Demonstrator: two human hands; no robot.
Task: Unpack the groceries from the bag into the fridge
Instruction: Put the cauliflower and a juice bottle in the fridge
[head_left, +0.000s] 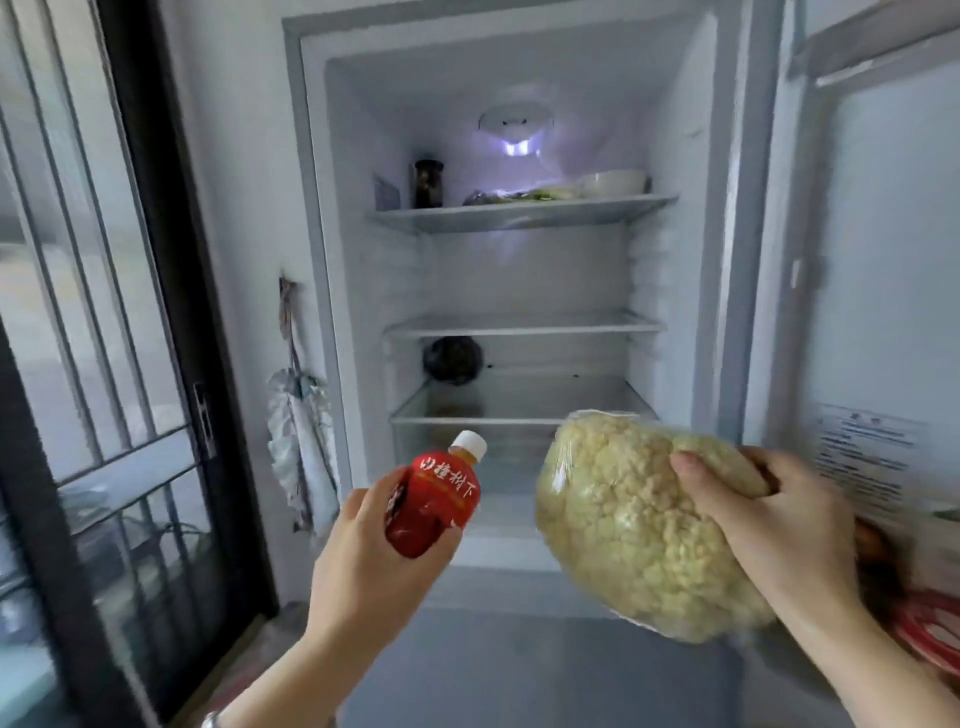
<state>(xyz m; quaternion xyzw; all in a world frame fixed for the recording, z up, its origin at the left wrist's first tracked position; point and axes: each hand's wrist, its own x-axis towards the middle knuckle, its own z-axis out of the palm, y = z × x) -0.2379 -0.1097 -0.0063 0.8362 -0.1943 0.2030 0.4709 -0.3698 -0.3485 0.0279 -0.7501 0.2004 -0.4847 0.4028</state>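
The left hand (363, 561) has its fingers wrapped around a small red-labelled drink bottle (436, 499) with a white cap, held tilted in the air in front of the open fridge (311, 208), not yet inside it. Within, the top shelf (519, 214) carries a dark jar (428, 183), some wrapped greens and a white bowl (613, 182). The middle shelf (519, 325) shows nothing on it, and a dark round item (452, 359) sits at the back left of the level below. To the right, a cauliflower in cling film (639, 525) hangs in front of the lower fridge, grasped from its right side by the fingers of the right hand (769, 519). Neither item touches a shelf. I judge the unpacking to be in progress: two groceries are out and about to be stowed. A blurred red-and-white shape (930, 634) at the far right edge may be the bag, so I cannot tell how much remains.
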